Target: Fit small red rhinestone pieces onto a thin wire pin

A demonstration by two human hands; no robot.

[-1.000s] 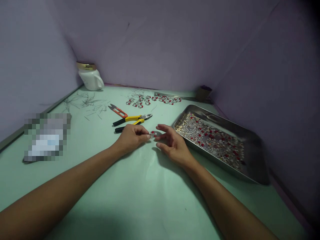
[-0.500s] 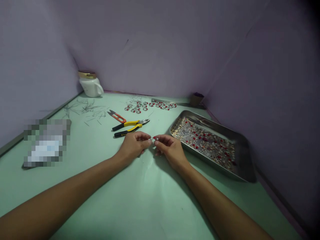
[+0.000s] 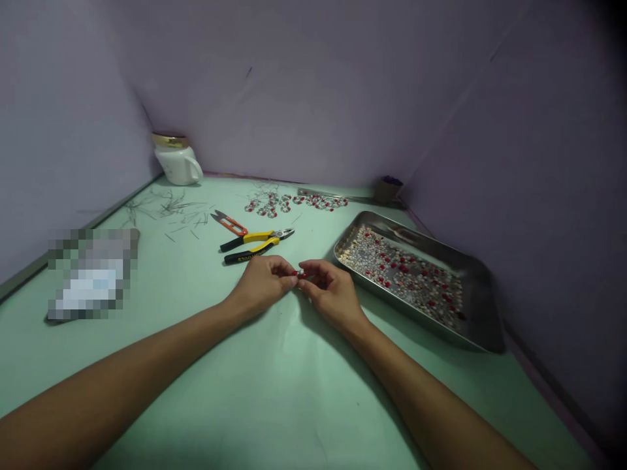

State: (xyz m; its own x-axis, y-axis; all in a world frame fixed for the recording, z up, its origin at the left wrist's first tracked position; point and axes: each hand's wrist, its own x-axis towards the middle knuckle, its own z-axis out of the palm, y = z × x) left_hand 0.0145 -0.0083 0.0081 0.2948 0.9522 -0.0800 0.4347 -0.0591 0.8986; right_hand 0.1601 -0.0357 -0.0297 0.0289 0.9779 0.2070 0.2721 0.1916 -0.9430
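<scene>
At the far left of the frame lies a blurred-out object [image 3: 91, 274] on the green surface [image 3: 274, 391]. In the upper left corner a white jar [image 3: 177, 160] with a gold lid stands against the wall, with loose wire offcuts [image 3: 166, 207] scattered in front of it. Toward the middle lie orange snips [image 3: 229, 223] and, just below them, yellow-handled pliers [image 3: 255, 243], with finished beaded rings [image 3: 274, 203] in a row above. In the centre, the left hand [image 3: 262, 284] is curled, its thumb and forefinger pinching one end of a small beaded piece [image 3: 297, 273] with red on it. The right hand [image 3: 329, 292] meets it fingertip to fingertip and pinches the other end, so the piece sits between the two hands just above the surface. Work this fine likely goes best with both wrists resting down, a light pinch close to the joint, and the piece held low so a slipped bead does not roll. To the right, a steel tray [image 3: 482, 307] holds loose beads [image 3: 401, 267] within reach, and a small dark cup [image 3: 386, 189] stands behind it.
</scene>
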